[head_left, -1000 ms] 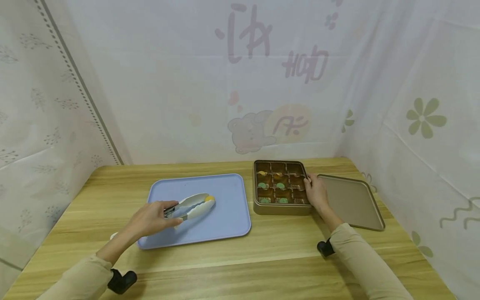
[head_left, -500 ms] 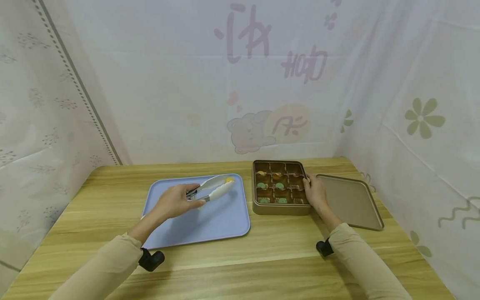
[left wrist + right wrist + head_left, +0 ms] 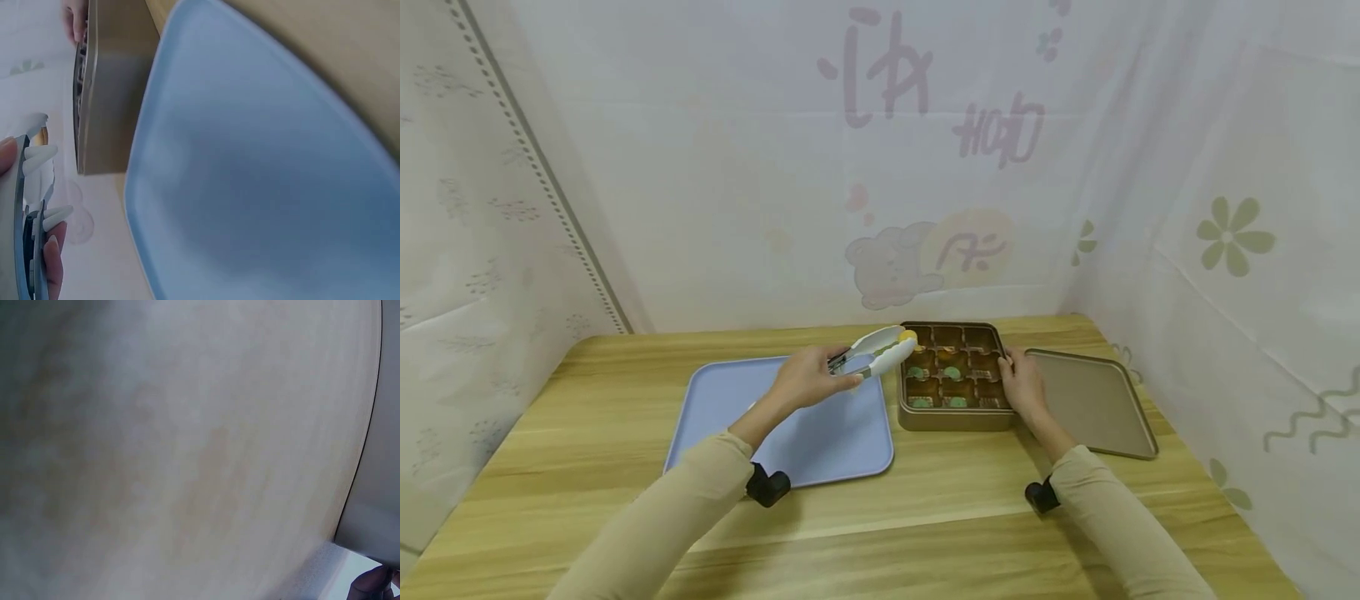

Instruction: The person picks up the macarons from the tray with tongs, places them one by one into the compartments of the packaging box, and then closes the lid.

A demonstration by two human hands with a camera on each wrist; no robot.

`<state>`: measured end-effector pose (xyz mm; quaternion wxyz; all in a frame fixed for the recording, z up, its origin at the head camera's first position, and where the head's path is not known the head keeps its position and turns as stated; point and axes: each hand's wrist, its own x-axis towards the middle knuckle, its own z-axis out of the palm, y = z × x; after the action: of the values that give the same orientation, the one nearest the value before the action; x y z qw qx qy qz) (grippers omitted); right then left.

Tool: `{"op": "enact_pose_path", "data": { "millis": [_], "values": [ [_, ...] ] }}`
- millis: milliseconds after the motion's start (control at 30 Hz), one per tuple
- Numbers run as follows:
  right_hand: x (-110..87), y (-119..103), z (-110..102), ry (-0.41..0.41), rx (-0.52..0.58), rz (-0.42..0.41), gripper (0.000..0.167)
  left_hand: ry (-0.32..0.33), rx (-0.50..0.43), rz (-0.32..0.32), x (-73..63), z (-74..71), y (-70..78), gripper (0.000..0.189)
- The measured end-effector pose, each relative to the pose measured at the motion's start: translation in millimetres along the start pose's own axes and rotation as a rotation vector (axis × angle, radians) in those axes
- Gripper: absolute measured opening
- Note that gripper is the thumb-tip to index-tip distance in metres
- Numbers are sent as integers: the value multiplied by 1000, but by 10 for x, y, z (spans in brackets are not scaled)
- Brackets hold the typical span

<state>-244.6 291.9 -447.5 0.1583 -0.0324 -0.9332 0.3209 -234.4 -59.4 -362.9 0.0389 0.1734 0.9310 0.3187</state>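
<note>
Currently we grip tongs (image 3: 892,357) in our L hand (image 3: 808,377), angled R & away — yellow piece (image 3: 907,337) in their tips, above L edge of box (image 3: 955,420) — R hand (image 3: 1024,385) holding its R side.

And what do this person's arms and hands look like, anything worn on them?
The left sleeve and right sleeve are plain, light beige and long. Near the end of each sits a rounded black device. The left hand and right hand are ungloved.
</note>
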Motion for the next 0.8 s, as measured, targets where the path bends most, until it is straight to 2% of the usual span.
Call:
{"op": "enact_pose_path", "data": {
  "millis": [233,467,600,800],
  "values": [
    [1,7,5,3,5,0,36,24,-6,52,227,167,185,60],
    [-7,21,22,13,2,-10,34,-20,4,19,455,381,366,64],
    [-12,24,15,21,12,-15,34,-31,45,22,538,487,484,64],
    [-5,20,20,6,20,12,34,-27,145,65,636,613,641,62]
  ]
}}
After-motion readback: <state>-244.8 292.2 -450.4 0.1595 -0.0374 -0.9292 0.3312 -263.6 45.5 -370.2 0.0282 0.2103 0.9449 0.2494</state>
